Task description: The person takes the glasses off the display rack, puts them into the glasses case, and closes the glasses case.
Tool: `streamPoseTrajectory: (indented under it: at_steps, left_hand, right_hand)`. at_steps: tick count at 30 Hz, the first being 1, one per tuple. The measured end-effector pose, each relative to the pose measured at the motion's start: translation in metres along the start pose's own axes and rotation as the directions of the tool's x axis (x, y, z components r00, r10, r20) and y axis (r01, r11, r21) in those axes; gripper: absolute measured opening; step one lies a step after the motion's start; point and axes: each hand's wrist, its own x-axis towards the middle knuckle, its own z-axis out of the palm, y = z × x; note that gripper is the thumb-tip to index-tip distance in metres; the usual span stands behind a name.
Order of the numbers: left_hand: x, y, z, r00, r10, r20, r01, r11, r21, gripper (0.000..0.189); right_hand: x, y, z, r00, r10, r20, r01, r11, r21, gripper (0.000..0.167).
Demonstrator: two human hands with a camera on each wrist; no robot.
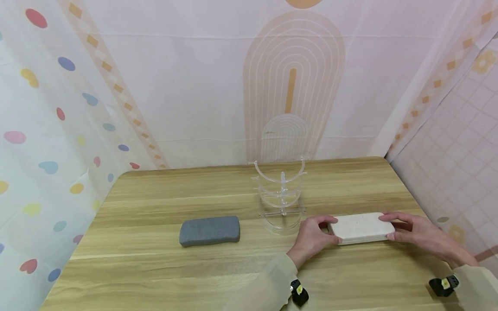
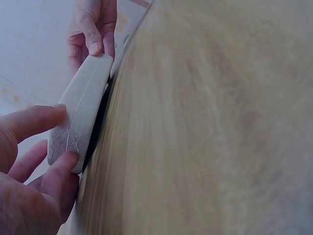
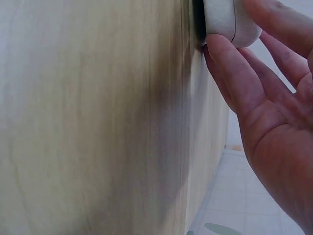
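A white glasses case [image 1: 362, 227] is held at its two ends on the right part of the table. My left hand [image 1: 311, 237] pinches its left end between thumb and fingers, and my right hand [image 1: 422, 235] pinches its right end. In the left wrist view a thin seam runs along the side of the case [image 2: 83, 103], and a dark shadow lies between it and the table. The right wrist view shows only one end of the case [image 3: 222, 19], with the fingers around it. The lid is closed.
A clear plastic rack [image 1: 283, 194] with several curved tiers stands just left of the white case, close to the left hand. Further left lies a grey glasses case [image 1: 210, 231]. The wooden table [image 1: 155, 276] meets patterned cloth walls [image 1: 186, 95] at the back and sides.
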Motion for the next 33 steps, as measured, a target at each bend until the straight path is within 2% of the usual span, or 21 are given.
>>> streamPoseTrajectory:
  at_steps: [6,14,19,22,26,30,33]
  left_hand:
    - [0.000,0.003,0.003,1.000,-0.014,0.009,0.014,0.999,0.035,0.042]
    - [-0.001,0.003,0.003,0.999,0.031,0.027,-0.034,0.993,0.115,0.044]
    - [-0.002,0.002,0.001,0.999,0.027,0.021,-0.028,0.996,0.090,0.050]
    - [-0.005,0.002,-0.002,1.000,0.008,0.018,-0.008,1.000,0.016,0.054]
    - [-0.013,0.004,-0.008,1.000,0.012,0.006,-0.012,0.999,-0.052,0.055]
    - [-0.024,0.006,-0.017,0.998,0.059,-0.024,-0.061,0.996,-0.066,0.045]
    - [-0.032,0.006,-0.026,0.994,0.096,-0.050,-0.101,0.990,-0.094,0.034]
  right_hand:
    - [-0.001,0.000,0.000,0.999,0.042,-0.012,-0.042,0.999,0.021,0.045]
    - [0.003,-0.001,0.003,1.000,0.029,0.002,-0.029,1.000,0.003,0.041]
    - [0.003,-0.005,0.001,0.997,0.081,-0.008,-0.082,0.996,-0.027,0.045]
    - [0.002,-0.007,0.001,0.995,0.083,-0.060,-0.087,0.995,-0.056,0.048]
    - [0.001,-0.011,0.002,0.981,0.044,-0.189,-0.073,0.986,-0.150,0.043]
    - [0.003,-0.018,0.008,0.946,-0.009,-0.324,-0.067,0.973,-0.221,0.037]
    - [0.005,-0.028,0.015,0.916,-0.023,-0.400,-0.076,0.970,-0.229,0.035]
